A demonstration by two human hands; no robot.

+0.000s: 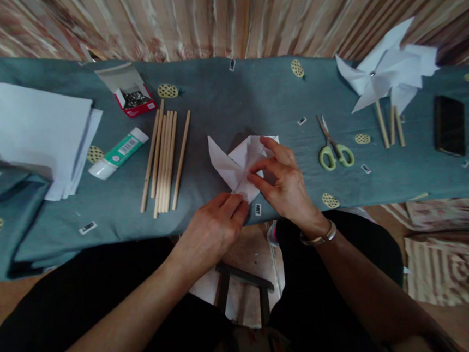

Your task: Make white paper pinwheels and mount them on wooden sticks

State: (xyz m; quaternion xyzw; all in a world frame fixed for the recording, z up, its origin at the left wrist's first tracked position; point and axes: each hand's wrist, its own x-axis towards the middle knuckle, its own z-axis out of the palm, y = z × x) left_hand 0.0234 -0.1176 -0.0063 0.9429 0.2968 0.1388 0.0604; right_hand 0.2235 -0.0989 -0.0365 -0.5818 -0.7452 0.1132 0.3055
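Observation:
A white paper pinwheel (239, 162) lies near the table's front edge, its corners partly folded in toward the middle. My left hand (217, 221) pinches its near corner, fingers closed on the paper. From the right, my right hand (286, 179) holds the folded paper with thumb and index finger pressed near the centre, the other fingers curled over the right side. What lies under the right fingertips is hidden. Left of the paper is a row of wooden sticks (163, 160). Green-handled scissors (332, 145) lie to the right.
Finished paper pinwheels (393, 71) on sticks lie at the right, near a dark phone (449, 124). A red box (135, 97) of metal pins, a glue tube (118, 153) and stacked white paper (29, 128) occupy the left. Bunched cloth (12, 217) lies at the front left.

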